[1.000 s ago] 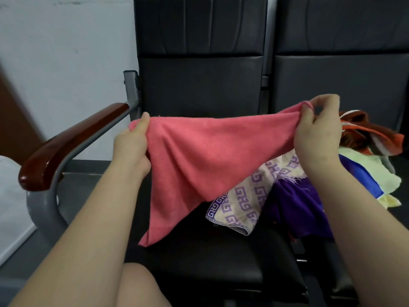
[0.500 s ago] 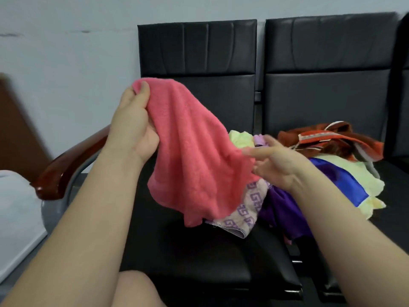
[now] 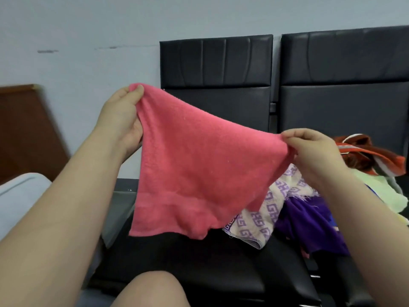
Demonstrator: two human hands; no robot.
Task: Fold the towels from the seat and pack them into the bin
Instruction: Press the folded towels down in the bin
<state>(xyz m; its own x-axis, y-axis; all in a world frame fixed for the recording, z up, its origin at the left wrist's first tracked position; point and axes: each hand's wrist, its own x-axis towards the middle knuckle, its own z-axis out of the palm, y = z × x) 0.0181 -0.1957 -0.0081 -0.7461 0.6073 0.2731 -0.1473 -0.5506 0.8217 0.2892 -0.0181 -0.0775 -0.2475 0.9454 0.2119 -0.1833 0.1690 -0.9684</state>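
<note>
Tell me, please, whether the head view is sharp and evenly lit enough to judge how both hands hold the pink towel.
Head view: soft, even light, no glare or hard shadows; the pink towel is sharp, the left hand and right hand pinching its top corners; the brown board at the left edge is blurred; the wide angle enlarges the forearms.

Likely a waiting room or office lobby: two black padded seats (image 3: pixel 215 63) joined side by side in a row, backed against a plain, scuffed pale wall (image 3: pixel 88 29), beside a brown wooden panel (image 3: pixel 22 129) at left.
</note>
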